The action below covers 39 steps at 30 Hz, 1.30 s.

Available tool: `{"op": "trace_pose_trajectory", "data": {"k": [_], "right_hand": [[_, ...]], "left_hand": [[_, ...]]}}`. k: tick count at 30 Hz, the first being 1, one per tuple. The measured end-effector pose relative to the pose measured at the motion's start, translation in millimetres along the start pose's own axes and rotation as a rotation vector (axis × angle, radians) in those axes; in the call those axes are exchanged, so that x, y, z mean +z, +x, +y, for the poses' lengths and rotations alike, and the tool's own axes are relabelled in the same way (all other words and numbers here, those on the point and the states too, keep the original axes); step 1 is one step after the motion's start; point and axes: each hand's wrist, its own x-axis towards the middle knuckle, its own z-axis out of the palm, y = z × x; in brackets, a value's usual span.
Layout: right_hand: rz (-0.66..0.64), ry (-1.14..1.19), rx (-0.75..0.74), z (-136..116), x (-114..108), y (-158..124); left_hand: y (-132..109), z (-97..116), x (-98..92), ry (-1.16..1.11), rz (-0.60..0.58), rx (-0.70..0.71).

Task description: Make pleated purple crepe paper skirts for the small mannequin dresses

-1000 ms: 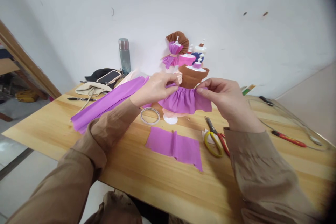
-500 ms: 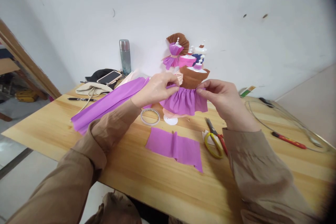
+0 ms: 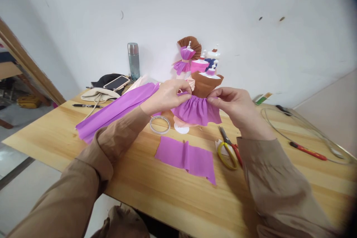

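A gathered purple ruffle (image 3: 197, 111) spans my two hands across the front of a small mannequin with a brown top (image 3: 205, 84). My left hand (image 3: 170, 96) pinches the ruffle's upper left edge. At its upper right edge, the fingers of my right hand (image 3: 234, 104) are closed on the same strip. Below the ruffle show a bit of peach material and the mannequin's white round base (image 3: 182, 129). A flat purple piece (image 3: 185, 159) lies on the table in front.
On the wooden table (image 3: 134, 189) are a tape roll (image 3: 160, 125), scissors (image 3: 227, 156), long purple material (image 3: 114, 113), a phone (image 3: 116, 82), a pen (image 3: 87, 106), a flask (image 3: 134, 61) and a red-handled tool (image 3: 308, 151). Other dressed mannequins (image 3: 186, 59) stand behind.
The gathered ruffle's lower edge hangs slightly lower and flares a little differently. My right fingers have shifted slightly left and down along its top edge.
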Motion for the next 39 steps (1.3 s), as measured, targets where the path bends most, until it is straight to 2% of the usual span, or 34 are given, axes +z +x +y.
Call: {"op": "trace_pose_trajectory", "data": {"k": [5,18,29,36,39], "right_hand": [[0.051,0.034,0.027,0,2,2],[0.057,-0.019,-0.002,-2,2,0],[0.063,-0.001,-0.016,2,4,1],[0.006,-0.021,-0.037,2,-3,0],[-0.024,-0.015,-0.044,4,-6,0]], "left_hand": [[-1,0,0.3,-0.001,-0.007,-0.024],[1,1,2.4,0.034,0.009,-0.030],[1,-5,3.1,-0.027,0.002,-0.061],[0,-3,-6.0,-0.002,-0.112,0.080],[1,-4,-6.3,0.011,-0.126,0.109]]}}
